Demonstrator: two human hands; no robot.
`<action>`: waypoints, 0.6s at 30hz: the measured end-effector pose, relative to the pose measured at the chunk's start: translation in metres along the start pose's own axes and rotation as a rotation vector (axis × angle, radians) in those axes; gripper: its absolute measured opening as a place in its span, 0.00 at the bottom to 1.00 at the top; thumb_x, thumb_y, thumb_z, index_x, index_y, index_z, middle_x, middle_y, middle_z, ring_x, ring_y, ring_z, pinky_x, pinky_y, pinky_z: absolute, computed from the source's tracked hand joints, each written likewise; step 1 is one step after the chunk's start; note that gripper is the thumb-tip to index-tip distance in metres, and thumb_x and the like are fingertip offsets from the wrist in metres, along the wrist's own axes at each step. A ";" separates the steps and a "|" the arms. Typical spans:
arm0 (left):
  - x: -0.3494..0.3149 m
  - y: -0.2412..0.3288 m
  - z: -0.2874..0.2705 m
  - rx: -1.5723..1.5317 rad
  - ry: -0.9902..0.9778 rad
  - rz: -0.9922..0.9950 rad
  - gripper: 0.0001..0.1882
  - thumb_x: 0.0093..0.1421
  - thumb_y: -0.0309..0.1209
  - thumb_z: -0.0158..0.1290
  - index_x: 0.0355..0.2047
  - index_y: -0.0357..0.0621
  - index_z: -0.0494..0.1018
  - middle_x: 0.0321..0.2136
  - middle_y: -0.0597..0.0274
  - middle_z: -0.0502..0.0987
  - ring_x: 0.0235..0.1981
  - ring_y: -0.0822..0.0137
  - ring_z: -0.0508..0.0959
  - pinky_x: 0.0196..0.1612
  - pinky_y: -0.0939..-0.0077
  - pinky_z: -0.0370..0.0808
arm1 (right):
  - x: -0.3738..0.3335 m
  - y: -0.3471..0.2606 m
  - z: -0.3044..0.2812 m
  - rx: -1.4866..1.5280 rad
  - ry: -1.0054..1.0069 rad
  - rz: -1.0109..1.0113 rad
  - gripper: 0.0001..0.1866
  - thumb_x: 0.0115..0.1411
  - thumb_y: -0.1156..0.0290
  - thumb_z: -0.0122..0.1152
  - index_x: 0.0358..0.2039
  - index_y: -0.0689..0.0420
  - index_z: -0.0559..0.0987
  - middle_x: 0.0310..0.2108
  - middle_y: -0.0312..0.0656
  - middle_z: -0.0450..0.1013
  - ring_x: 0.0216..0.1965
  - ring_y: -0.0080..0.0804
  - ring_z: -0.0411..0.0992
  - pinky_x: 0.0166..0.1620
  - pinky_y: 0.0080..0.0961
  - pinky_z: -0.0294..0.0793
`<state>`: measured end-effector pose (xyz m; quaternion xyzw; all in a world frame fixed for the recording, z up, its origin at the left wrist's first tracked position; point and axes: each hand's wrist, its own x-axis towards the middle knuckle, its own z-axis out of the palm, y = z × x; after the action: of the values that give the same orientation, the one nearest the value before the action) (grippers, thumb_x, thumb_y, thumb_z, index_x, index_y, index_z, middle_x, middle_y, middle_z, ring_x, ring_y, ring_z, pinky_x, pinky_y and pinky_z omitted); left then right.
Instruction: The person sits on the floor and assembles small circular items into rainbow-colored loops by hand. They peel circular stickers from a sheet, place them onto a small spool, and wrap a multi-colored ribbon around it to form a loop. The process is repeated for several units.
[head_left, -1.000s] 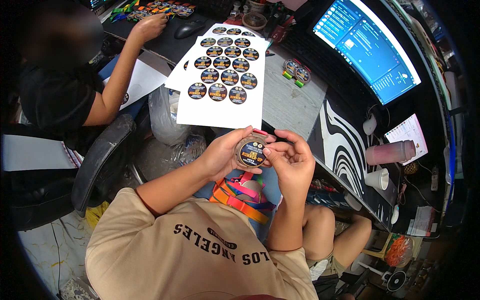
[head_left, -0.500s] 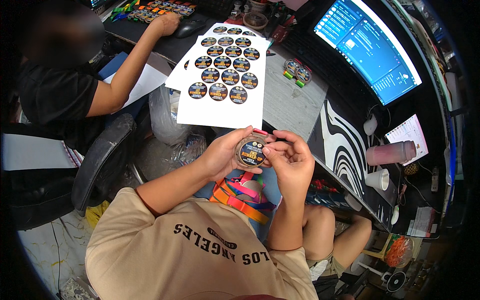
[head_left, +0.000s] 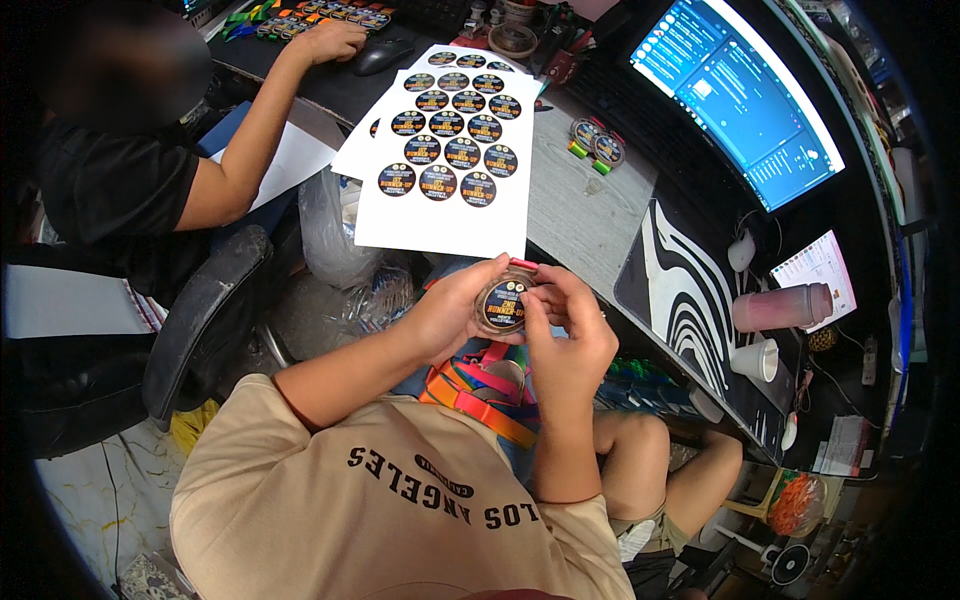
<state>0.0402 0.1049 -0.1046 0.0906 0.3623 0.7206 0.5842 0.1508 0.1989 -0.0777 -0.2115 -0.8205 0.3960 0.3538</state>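
Note:
My left hand (head_left: pixel 453 312) is closed round the edge of a bronze-coloured round medal (head_left: pixel 482 318) with a red ribbon at its top. A round dark sticker (head_left: pixel 504 304) with gold and white print lies over the medal's face. My right hand (head_left: pixel 572 332) pinches at the sticker's right edge with thumb and forefinger. Whether the sticker is stuck down all over, I cannot tell. Below the hands, another medal (head_left: pixel 512 372) lies in my lap among bright ribbons (head_left: pixel 465 395) in orange, pink and blue.
Sheets of round stickers (head_left: pixel 440 225) lie on the grey desk (head_left: pixel 575 215), near two medals (head_left: pixel 607 150). A monitor (head_left: pixel 740 100), a pink bottle (head_left: pixel 780 307) and a white cup (head_left: pixel 755 360) stand to the right. A co-worker's hand (head_left: pixel 330 42) rests near a mouse (head_left: pixel 382 57) and more medals.
My right hand has moved slightly left and its fingers have drawn closer together at the sticker's edge. The medal has tilted a little. The co-worker's hand has shifted slightly.

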 end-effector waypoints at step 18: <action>0.001 0.012 0.004 -0.046 -0.140 0.054 0.31 0.71 0.45 0.26 0.57 0.31 0.63 0.49 0.41 0.74 0.47 0.55 0.79 0.47 0.62 0.80 | -0.028 0.008 -0.003 -0.278 0.185 -0.257 0.13 0.57 0.63 0.63 0.42 0.50 0.82 0.50 0.50 0.67 0.49 0.43 0.62 0.49 0.34 0.63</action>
<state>0.0329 0.1062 -0.0949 0.1369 0.3013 0.7361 0.5904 0.1720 0.1878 -0.0940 -0.1875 -0.8514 0.2096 0.4428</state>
